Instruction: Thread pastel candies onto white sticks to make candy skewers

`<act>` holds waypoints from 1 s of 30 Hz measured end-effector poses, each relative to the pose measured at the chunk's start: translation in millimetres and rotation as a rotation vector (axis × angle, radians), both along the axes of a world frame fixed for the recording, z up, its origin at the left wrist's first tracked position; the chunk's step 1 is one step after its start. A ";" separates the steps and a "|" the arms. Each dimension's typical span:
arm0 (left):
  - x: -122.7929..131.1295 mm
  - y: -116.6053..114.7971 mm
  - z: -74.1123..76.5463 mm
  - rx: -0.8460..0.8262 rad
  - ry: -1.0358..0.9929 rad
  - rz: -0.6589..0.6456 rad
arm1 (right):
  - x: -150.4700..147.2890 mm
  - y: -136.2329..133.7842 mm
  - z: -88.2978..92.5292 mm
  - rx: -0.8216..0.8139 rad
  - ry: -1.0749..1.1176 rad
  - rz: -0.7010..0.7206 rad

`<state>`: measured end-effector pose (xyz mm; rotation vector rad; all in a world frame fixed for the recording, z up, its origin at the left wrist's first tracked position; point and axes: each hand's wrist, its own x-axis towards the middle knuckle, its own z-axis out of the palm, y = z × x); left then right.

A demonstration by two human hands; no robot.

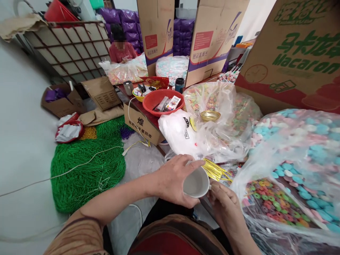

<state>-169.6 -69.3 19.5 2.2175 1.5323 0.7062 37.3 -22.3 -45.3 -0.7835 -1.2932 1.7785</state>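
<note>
"What do I have in hand from your side of the feed?"

"A white cup (196,184), low in front of my body, its mouth tipped toward my camera. My left hand (171,179) has its fingers spread around the cup's side. My right hand (224,200) has its fingertips bent together, pinching at the handle; the palm side is hidden from me."

"And what crowds it?"

"Just beyond the cup I see a bundle of yellow strips (214,170), then a white plastic bag (174,131). A red bowl (150,101) of small packets sits farther back. A gold dish (210,115) rests on a clear bag of coloured rings (202,95)."

"To the sides?"

"On my right, a big bag of pink, white and blue sweets (316,127) bulges close to my right arm. Green strands (87,166) are heaped on the floor at left. A Macaron carton (289,67) and two tall cartons block part of my view; a co-worker (122,52) sits at the back."
</note>
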 end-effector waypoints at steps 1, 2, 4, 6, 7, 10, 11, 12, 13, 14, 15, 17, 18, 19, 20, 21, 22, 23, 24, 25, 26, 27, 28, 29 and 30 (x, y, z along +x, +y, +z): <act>-3.4 0.7 2.3 -0.012 -0.007 0.017 | 0.7 2.4 -0.4 0.042 -0.041 -0.001; -7.7 1.6 5.5 -0.026 -0.013 0.039 | 1.5 5.2 -1.0 0.093 -0.085 -0.006; -19.4 4.6 14.7 -0.059 -0.023 0.111 | 2.7 11.6 -2.9 0.200 -0.167 -0.018; -35.2 10.2 26.2 -0.092 -0.018 0.216 | 2.5 19.0 -6.5 0.307 -0.253 -0.056; -44.6 14.4 32.4 -0.100 -0.008 0.274 | 1.8 22.9 -9.2 0.364 -0.298 -0.090; -77.7 33.5 50.2 -0.073 0.037 0.442 | -2.3 35.0 -21.4 0.560 -0.410 -0.207; -89.9 42.0 55.4 -0.058 0.057 0.497 | -3.8 39.0 -26.6 0.622 -0.437 -0.232; -102.3 51.5 60.2 -0.037 0.080 0.561 | -5.1 42.7 -32.3 0.673 -0.461 -0.243; -114.7 61.9 64.4 -0.013 0.109 0.627 | -6.3 46.3 -38.3 0.714 -0.481 -0.245; -127.0 72.9 68.2 0.011 0.143 0.685 | -7.3 49.5 -44.4 0.747 -0.499 -0.246; -139.0 84.4 71.3 0.033 0.177 0.737 | -7.9 52.4 -50.6 0.773 -0.514 -0.245; -162.0 108.6 75.8 0.056 0.222 0.852 | -8.3 57.7 -62.7 0.805 -0.544 -0.252; -172.8 120.8 76.9 0.059 0.231 0.907 | -8.2 60.0 -68.5 0.817 -0.560 -0.259; -183.0 133.0 77.3 0.064 0.239 0.952 | -7.8 62.3 -73.8 0.827 -0.577 -0.267; -192.5 145.0 76.8 0.068 0.243 0.990 | -7.4 64.4 -78.6 0.837 -0.591 -0.273; -201.3 156.5 75.5 0.070 0.244 1.025 | -6.9 66.4 -82.7 0.846 -0.600 -0.277; -209.2 167.4 73.3 0.069 0.245 1.053 | -6.4 68.2 -86.1 0.855 -0.605 -0.278; -216.3 177.7 70.4 0.066 0.243 1.078 | -5.9 69.7 -88.7 0.863 -0.608 -0.279; -222.4 187.1 66.9 0.061 0.239 1.099 | -5.6 70.8 -90.5 0.868 -0.610 -0.278; -227.7 195.6 62.8 0.055 0.235 1.114 | -5.3 71.4 -91.6 0.871 -0.613 -0.278; -232.2 203.2 58.3 0.049 0.231 1.127 | -5.0 71.5 -92.2 0.872 -0.617 -0.276; -236.0 209.9 53.5 0.043 0.227 1.136 | -4.7 71.2 -92.2 0.871 -0.622 -0.274; -239.3 215.8 48.6 0.038 0.225 1.146 | -4.4 70.5 -91.8 0.871 -0.627 -0.274; -242.2 221.1 43.6 0.036 0.223 1.148 | -4.1 69.7 -91.2 0.875 -0.632 -0.275; -244.9 225.9 38.6 0.033 0.221 1.151 | -3.6 68.7 -90.5 0.882 -0.637 -0.275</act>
